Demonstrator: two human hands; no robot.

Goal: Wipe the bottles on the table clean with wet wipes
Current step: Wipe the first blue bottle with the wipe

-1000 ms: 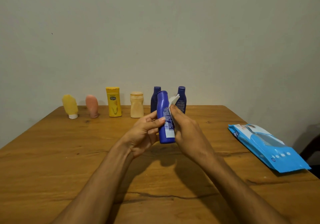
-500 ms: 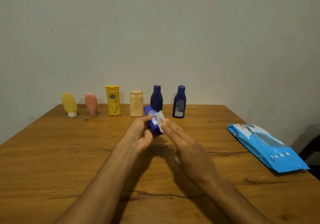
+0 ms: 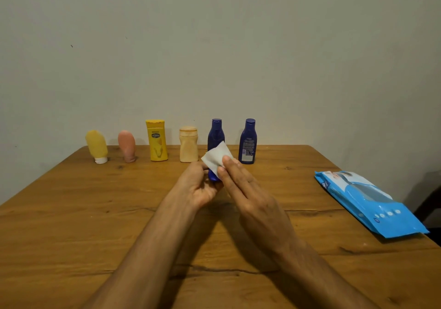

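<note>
Head view: I saw the left grip [image 3: 199, 187] curled round a bottle [image 3: 212, 176]; the right grip [image 3: 249, 190], fingers [image 3: 230, 174] flat, pressed a wipe [image 3: 216, 157] on it.

Both bare forearms reach in from the lower edge and converge at the middle, wrists nearly straight. The left hand [image 3: 199, 187] is turned palm inward, toward the right, its fingers curled round the bottle [image 3: 212, 175], which it holds low and mostly hidden in the grip. The right hand [image 3: 250, 189] lies back up, its fingers [image 3: 226, 163] straight, close together and pointing forward, the tips pressing the wipe [image 3: 216, 157] against the bottle. Its thumb is hidden beneath the hand. The two hands touch or nearly touch at the bottle.
</note>
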